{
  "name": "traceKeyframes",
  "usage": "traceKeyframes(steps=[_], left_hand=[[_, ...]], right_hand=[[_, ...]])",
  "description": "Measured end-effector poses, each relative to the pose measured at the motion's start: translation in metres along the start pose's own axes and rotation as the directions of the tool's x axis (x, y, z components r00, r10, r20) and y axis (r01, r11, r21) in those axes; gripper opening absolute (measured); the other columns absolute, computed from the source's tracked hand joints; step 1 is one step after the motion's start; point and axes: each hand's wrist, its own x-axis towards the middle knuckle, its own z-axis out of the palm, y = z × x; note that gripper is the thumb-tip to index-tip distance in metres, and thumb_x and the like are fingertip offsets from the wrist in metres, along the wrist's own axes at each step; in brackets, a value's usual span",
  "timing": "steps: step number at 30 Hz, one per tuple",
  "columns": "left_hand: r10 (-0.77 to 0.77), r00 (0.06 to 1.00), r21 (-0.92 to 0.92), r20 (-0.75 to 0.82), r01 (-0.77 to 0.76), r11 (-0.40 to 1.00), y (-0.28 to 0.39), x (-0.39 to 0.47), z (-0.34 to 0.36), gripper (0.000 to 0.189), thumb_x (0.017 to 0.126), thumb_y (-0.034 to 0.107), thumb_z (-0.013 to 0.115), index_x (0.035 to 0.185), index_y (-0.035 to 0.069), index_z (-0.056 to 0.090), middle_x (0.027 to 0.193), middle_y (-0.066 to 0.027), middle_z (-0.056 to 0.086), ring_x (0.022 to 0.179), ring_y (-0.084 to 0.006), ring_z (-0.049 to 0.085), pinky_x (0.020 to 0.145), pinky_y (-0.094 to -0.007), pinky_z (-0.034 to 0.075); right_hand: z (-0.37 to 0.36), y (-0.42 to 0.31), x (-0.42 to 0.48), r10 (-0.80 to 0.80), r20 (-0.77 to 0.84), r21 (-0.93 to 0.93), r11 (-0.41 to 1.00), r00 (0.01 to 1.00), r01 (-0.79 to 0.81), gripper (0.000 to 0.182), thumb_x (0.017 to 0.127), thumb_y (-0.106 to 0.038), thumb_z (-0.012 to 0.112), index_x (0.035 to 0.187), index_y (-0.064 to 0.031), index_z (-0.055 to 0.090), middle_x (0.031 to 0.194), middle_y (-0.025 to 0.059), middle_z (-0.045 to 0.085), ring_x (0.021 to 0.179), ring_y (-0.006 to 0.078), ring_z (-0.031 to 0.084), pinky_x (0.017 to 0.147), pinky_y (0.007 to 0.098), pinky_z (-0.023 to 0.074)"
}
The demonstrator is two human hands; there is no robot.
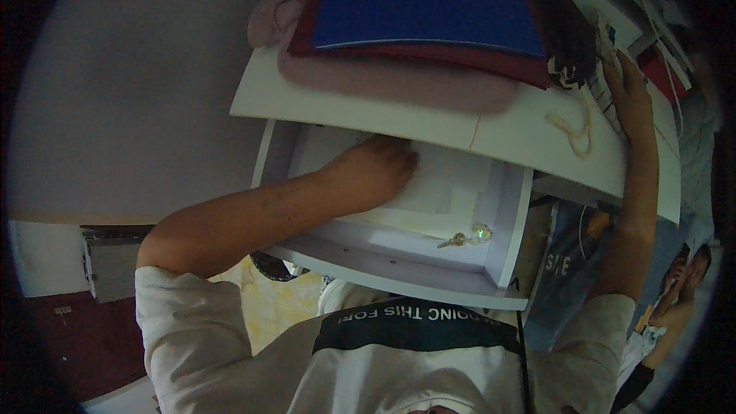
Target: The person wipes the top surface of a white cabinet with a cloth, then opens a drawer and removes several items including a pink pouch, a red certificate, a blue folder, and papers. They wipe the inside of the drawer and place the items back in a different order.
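Observation:
My left hand [379, 172] reaches into a pulled-out white drawer [397, 284], its fingers curled near the edge of the tabletop. A dark thing shows at the knuckles, too dim to name, and I cannot tell whether the hand grips anything. Flat pale sheets [425, 198] lie under the hand. A small key [454, 240] with a shiny clear fob [480, 233] rests at the drawer's front right. On the right of the white desk [425, 126], my right hand [631, 92] touches a pale, lined item [601, 95]; its grip is unclear.
A blue folder [425, 6] lies on a dark red one [448, 57], over a pink plush cushion [397, 83]. A dark cloth bundle [566, 34] and a cord [583, 132] are beside them. A grey wall [144, 98] stands left. Another person [678, 299] is at far right.

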Motion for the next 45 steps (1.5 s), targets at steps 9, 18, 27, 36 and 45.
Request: traceKeyframes(steps=[9, 18, 27, 36, 45], left_hand=[[-0.046, 0.996, 0.06, 0.071, 0.041, 0.997, -0.018, -0.062, -0.003, 0.035, 0.08, 0.018, 0.056, 0.109, 0.0, 0.057, 0.113, -0.0166, 0.058, 0.112, -0.0296, 0.052, 0.092, -0.0442, 0.044], [-0.106, 0.994, -0.198, 0.006, 0.106, 0.974, -0.009, -0.036, -0.026, 0.079, 0.072, 0.044, 0.071, 0.138, 0.014, 0.038, 0.142, -0.0161, 0.035, 0.133, -0.035, 0.03, 0.108, -0.0522, 0.026], [-0.023, 0.998, -0.249, 0.061, 0.038, 0.968, -0.019, -0.01, -0.017, 0.081, 0.072, 0.046, 0.07, 0.139, 0.012, 0.038, 0.14, -0.0177, 0.036, 0.13, -0.0385, 0.033, 0.107, -0.0496, 0.028], [0.0, 0.998, -0.197, -0.061, -0.012, 0.98, -0.011, -0.017, -0.007, 0.053, 0.082, 0.033, 0.061, 0.126, 0.007, 0.051, 0.129, -0.018, 0.047, 0.121, -0.0344, 0.045, 0.102, -0.0456, 0.037], [-0.149, 0.968, -0.156, -0.203, 0.118, 0.981, 0.001, 0.014, -0.012, 0.039, 0.084, 0.018, 0.052, 0.121, 0.006, 0.052, 0.116, -0.0218, 0.055, 0.103, -0.037, 0.057, 0.089, -0.0477, 0.047]], right_hand=[[-0.001, -0.007, -0.001, -0.04, -0.06, -0.013, 0.999, 0.997, 0.039, 0.053, 0.09, -0.039, 0.053, 0.133, -0.0088, 0.046, 0.122, 0.0178, 0.055, 0.113, 0.031, 0.053, 0.095, 0.039, 0.0421], [0.004, 0.009, 0.005, -0.03, -0.068, -0.021, 0.999, 0.997, 0.028, 0.057, 0.089, -0.045, 0.053, 0.133, -0.01, 0.047, 0.13, 0.0181, 0.051, 0.117, 0.0301, 0.052, 0.098, 0.0393, 0.0398], [0.001, 0.002, 0.002, -0.078, -0.069, 0.007, 0.997, 0.995, 0.079, 0.058, 0.088, -0.048, 0.053, 0.133, -0.0111, 0.047, 0.131, 0.0171, 0.051, 0.117, 0.032, 0.052, 0.097, 0.0397, 0.041], [-0.004, -0.012, -0.001, -0.024, -0.042, -0.033, 0.999, 0.999, 0.022, 0.056, 0.089, -0.045, 0.053, 0.131, -0.0085, 0.049, 0.13, 0.017, 0.052, 0.119, 0.0325, 0.05, 0.098, 0.0409, 0.04], [-0.002, -0.007, 0.004, 0.0, -0.013, 0.016, 1.0, 1.0, 0.0, 0.056, 0.088, -0.045, 0.054, 0.13, -0.0071, 0.05, 0.128, 0.0171, 0.053, 0.113, 0.032, 0.055, 0.097, 0.0409, 0.0411]])
